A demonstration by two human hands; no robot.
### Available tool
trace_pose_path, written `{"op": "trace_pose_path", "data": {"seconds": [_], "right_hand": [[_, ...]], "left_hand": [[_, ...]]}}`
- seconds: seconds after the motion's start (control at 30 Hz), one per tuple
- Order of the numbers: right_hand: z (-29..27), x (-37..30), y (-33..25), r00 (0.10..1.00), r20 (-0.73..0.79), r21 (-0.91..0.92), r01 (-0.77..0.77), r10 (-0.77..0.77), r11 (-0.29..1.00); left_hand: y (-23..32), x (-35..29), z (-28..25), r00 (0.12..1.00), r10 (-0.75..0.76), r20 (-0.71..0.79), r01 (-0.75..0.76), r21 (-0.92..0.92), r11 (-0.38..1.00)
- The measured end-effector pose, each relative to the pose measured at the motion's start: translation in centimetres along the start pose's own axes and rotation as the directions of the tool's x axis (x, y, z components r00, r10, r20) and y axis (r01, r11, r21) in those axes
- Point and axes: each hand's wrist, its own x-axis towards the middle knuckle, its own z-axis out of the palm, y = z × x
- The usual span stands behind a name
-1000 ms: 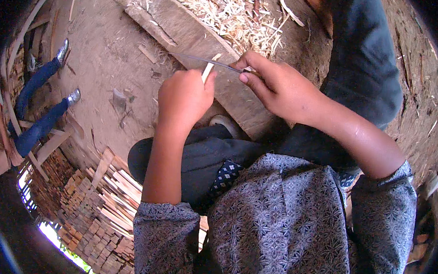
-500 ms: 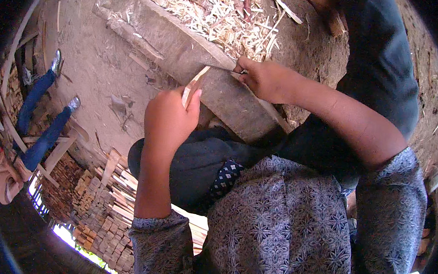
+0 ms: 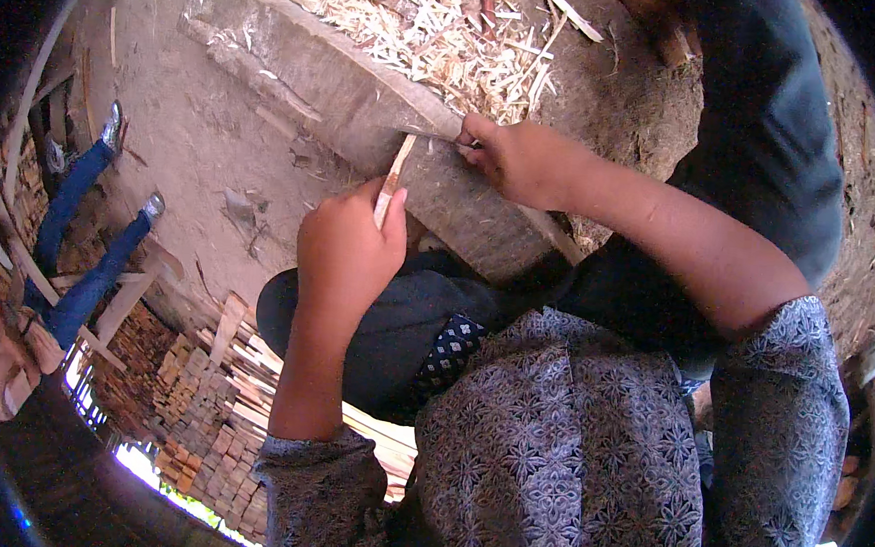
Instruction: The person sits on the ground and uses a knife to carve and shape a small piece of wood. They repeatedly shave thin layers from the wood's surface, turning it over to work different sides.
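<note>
My left hand is closed round the lower part of a slim, pale piece of wood, which tilts up and away from me. In my right hand is a knife, its handle hidden by the fingers. The thin dark knife blade points left and lies at the wood's upper tip, seeming to touch it. Both hands are over a thick, worn timber beam that runs from the far left down toward my legs.
Pale wood shavings are heaped beyond the beam. Another person's legs in blue jeans stretch out at the left. Stacked cut wood pieces stand at the lower left, beside long pale strips. My dark-trousered leg is below my left hand.
The knife has shifted left, so more of its blade shows past the wood's tip. My left hand has moved slightly right and nearer, and the wood stands steeper with a narrower side showing.
</note>
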Motion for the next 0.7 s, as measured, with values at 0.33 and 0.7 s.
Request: {"op": "trace_pose_path", "data": {"seconds": [0.33, 0.7], "right_hand": [[-0.4, -2.7, -3.0, 0.991, -0.063, 0.129, 0.127, -0.119, 0.984], [-3.2, -4.0, -6.7, 0.995, 0.012, 0.092, 0.1, -0.101, 0.991]], "left_hand": [[-0.2, -0.2, 0.2, 1.0, -0.023, 0.004, 0.023, -0.023, 0.999], [-1.2, -0.3, 0.3, 0.998, -0.052, 0.026, 0.052, -0.02, 0.998]]}}
